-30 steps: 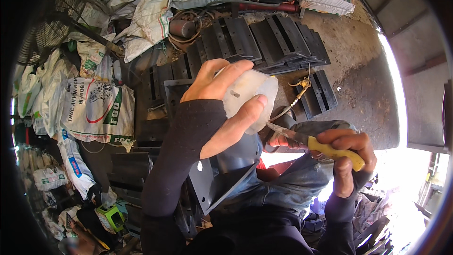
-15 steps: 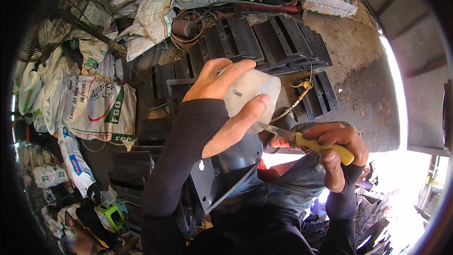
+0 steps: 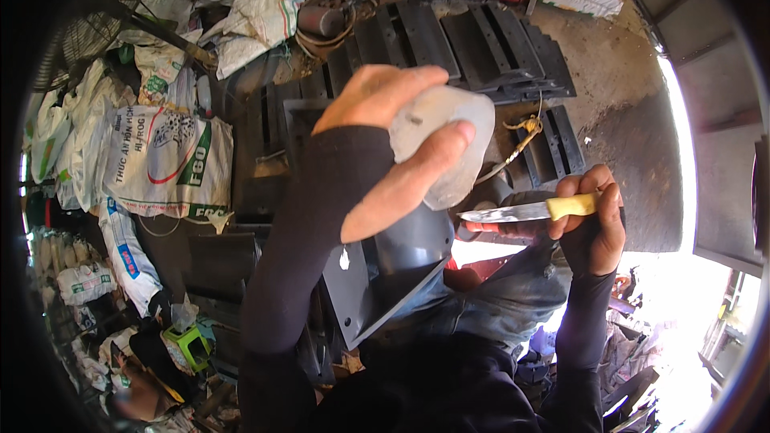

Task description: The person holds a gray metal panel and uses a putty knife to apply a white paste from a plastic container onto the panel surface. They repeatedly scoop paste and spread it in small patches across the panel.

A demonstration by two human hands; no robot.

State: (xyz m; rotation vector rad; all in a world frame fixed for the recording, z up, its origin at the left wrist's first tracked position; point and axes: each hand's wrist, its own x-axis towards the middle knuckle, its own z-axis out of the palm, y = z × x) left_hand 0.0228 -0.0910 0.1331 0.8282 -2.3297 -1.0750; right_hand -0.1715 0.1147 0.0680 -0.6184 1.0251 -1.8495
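Observation:
My left hand [image 3: 377,100] grips a whitish, translucent rounded lump [image 3: 462,162], its thumb across the near face and its fingers behind. A small dark slot or mark shows on the lump's upper left. In my right hand [image 3: 605,236] is a knife [image 3: 513,214] with a yellow handle, held lightly by the fingers. The blade points left, below and to the right of the lump and apart from it, with whitish smears along it. Under the lump, a dark grey angled part [image 3: 409,244] with a curved surface and a hole near its corner rests at my lap.
Several dark slotted parts [image 3: 493,48] lie in rows on the floor ahead. A hose with a brass-coloured fitting [image 3: 525,128] lies by a single slotted part [image 3: 557,144]. Sacks [image 3: 168,160] and a fan [image 3: 100,24] stand left. A bright gap [image 3: 678,144] runs along the right wall.
The knife blade has come away from the lump's lower edge, moving down and right. My right hand's grip has turned and loosened. My left hand and the lump have shifted slightly up and right.

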